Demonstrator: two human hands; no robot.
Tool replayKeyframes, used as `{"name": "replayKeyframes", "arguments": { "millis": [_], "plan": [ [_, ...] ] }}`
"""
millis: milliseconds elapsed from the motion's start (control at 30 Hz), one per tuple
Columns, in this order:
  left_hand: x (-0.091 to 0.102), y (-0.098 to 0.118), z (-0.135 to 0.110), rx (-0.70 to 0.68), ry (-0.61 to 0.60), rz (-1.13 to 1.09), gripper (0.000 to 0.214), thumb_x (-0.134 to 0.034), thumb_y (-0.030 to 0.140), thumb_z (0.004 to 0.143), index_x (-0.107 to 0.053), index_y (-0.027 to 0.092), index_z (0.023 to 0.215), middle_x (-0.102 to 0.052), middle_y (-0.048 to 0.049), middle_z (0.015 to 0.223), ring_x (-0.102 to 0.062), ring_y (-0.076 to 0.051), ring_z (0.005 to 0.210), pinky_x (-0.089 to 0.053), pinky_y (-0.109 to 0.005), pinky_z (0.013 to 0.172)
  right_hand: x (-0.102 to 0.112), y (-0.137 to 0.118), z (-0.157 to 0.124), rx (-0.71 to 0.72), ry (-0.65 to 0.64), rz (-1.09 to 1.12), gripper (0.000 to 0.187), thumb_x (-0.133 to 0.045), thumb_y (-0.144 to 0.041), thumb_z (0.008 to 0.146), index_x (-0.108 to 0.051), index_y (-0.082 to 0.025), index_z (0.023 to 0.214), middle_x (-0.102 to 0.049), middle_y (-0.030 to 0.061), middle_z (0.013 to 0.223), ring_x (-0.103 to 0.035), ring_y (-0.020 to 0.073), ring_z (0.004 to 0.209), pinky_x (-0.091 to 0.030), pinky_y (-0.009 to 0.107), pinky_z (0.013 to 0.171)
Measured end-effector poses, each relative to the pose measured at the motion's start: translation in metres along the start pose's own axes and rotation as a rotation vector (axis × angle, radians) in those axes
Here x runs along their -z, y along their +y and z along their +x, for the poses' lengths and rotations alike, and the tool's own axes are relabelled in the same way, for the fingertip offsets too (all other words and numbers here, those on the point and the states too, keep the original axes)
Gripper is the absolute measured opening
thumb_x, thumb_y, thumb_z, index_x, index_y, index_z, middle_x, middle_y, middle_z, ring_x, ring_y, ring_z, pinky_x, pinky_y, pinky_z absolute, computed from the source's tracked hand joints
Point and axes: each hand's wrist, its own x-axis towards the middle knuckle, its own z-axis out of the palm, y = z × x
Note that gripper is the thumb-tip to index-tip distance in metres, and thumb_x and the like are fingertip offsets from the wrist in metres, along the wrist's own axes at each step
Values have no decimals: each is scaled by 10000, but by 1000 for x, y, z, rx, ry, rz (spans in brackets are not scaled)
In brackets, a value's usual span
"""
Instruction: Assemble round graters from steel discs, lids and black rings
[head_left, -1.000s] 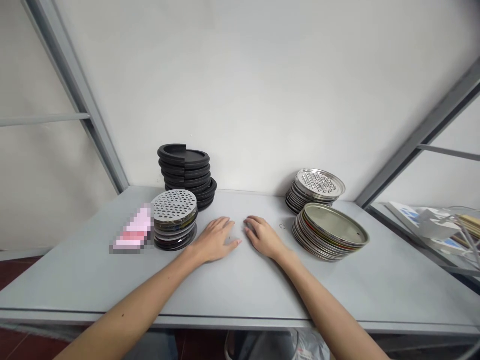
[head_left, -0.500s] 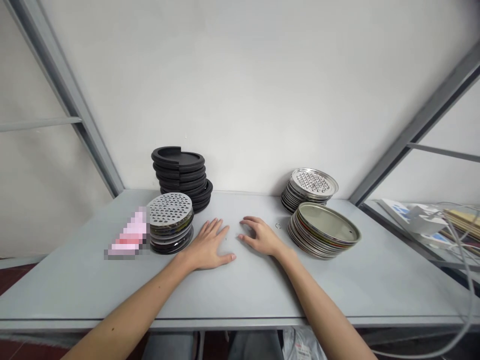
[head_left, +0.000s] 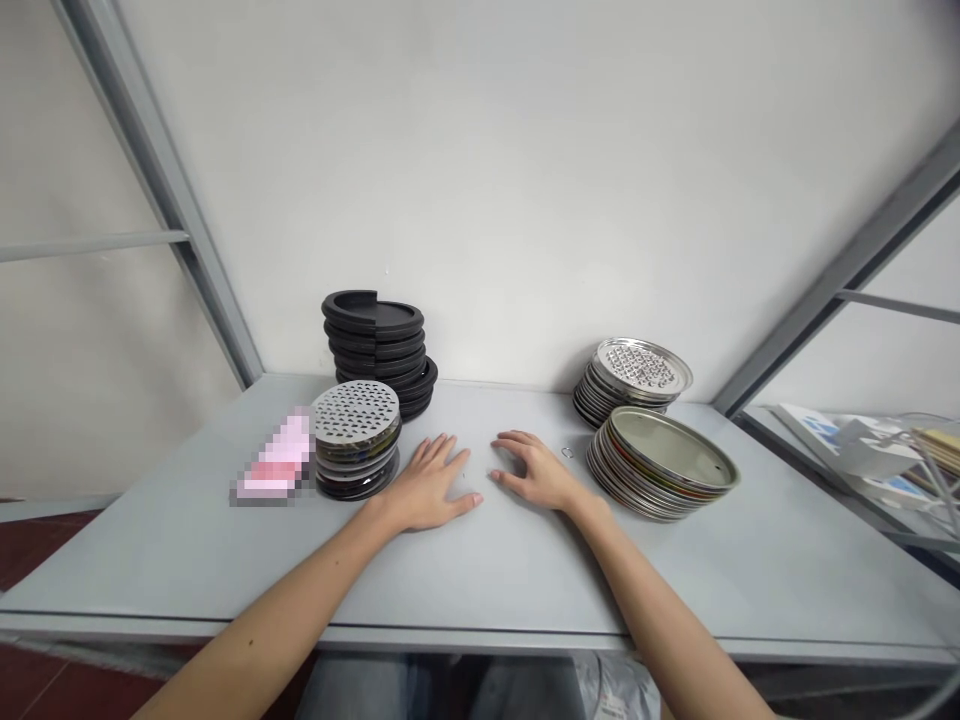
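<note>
My left hand (head_left: 427, 487) lies flat on the grey table (head_left: 480, 570), fingers spread, holding nothing. It is just right of a short stack of discs topped by a perforated metal disc (head_left: 355, 412). My right hand (head_left: 534, 471) rests on the table beside it, fingers apart and slightly arched, also holding nothing. To its right is a stack of metal lids (head_left: 660, 462) with a plain silver one on top. A tiny metal ring (head_left: 567, 453) lies between that hand and the lids.
A stack of black round lids (head_left: 375, 345) stands against the back wall. A second stack of perforated metal discs (head_left: 636, 372) sits at the back right. A blurred pink object (head_left: 276, 460) lies left. Grey shelf posts flank the table; papers and cables sit far right.
Both hands stay on the table; the left fingers have spread a little wider. The view has shifted slightly, mostly from head movement.
</note>
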Motion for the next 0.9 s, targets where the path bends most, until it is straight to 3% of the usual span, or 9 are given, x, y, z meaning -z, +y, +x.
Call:
{"name": "replayKeyframes", "arguments": {
  "millis": [367, 667, 900],
  "plan": [
    [2, 0, 0, 12, -27, 70, 728, -272, 664, 897, -282, 190, 1450, -176, -112, 1552, -105, -276, 1433, -88, -417, 1147, -3, 7, 0, -6, -22, 6, 536, -582, -485, 810, -583, -162, 1238, -539, 152, 1311, -492, 289, 1223, -380, 444, 1045],
    [5, 2, -1, 33, -57, 57, 718, -266, 648, 911, -277, 179, 1456, -162, -134, 1552, -98, -279, 1433, -86, -413, 1146, -2, 8, -2, -16, -51, 33, 550, -553, -516, 827, -576, -162, 1247, -522, 155, 1338, -464, 284, 1262, -360, 448, 1067],
    [4, 0, 0, 21, -33, 54, 694, -253, 640, 919, -293, 193, 1448, -177, -115, 1551, -114, -269, 1432, -86, -406, 1145, 2, 4, -1, -87, 53, -6, 443, -534, -428, 852, -612, -141, 1179, -534, 166, 1314, -490, 282, 1225, -375, 442, 1045]
  ]
}}
